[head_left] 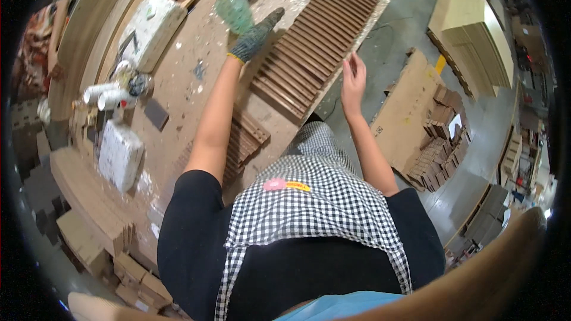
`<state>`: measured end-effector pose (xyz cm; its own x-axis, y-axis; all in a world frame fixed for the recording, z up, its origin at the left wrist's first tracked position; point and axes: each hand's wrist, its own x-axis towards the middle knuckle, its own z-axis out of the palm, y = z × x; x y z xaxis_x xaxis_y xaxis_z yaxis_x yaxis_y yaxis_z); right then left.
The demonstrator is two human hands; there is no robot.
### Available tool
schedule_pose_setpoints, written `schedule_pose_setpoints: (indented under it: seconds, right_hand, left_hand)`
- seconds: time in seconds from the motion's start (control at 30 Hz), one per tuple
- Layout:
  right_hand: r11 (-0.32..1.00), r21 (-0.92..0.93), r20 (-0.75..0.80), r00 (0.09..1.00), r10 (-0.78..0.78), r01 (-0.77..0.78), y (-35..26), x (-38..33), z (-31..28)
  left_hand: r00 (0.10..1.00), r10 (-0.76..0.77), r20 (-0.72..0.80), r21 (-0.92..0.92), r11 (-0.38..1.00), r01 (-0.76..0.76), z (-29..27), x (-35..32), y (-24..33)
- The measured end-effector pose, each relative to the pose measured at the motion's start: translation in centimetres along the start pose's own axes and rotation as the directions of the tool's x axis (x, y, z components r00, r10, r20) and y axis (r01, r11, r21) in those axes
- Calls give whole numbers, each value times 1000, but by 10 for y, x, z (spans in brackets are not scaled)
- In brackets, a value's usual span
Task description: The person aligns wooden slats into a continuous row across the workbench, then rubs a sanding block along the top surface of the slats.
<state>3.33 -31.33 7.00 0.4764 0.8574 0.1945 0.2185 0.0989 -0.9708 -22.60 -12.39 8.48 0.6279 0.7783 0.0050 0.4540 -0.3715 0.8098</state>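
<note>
From where I stand, the person in the checked apron [321, 217] leans over a long row of brown strips [321, 38] on the worktable [190, 104]. Nearest, a smaller bundle of brown strips [245, 137] lies just off the row's near end, partly behind the left arm. The right hand [354, 80], bare, is at the row's right edge, fingers loosely bent; I can't tell whether they touch or pinch anything. The left hand [257, 37], in a grey glove, is just left of the row, fingers stretched out, gripping nothing that I can see. Beyond its wrist, left of the row, stands a green-capped bottle [234, 13]. Farther off, well right of the row, rises a stack of pale boards [476, 30].
</note>
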Motion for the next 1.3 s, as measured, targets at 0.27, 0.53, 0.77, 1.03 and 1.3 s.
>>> schedule_pose_setpoints:
  seconds: [0.27,0.53,0.77,1.03,1.3]
  right_hand:
    - [996,-80,482,876,-4,49,-5,-111,-8]
    - [991,-100,441,889,120,-84,9,-113,4]
    - [988,-144,443,896,20,49,-19,-109,10]
    - [842,-46,938,314,-149,538,-25,-151,58]
    - [747,-110,890,399,-220,656,-24,-190,81]
  left_hand:
    - [940,-292,176,59,956,286,22,-127,33]
    - [975,-213,69,-21,976,215,50,-127,6]
    - [944,-290,-154,-312,921,232,-4,-188,-10]
    - [940,-301,-160,337,879,338,26,-344,-13]
    - [920,-276,-279,525,758,387,63,-335,25]
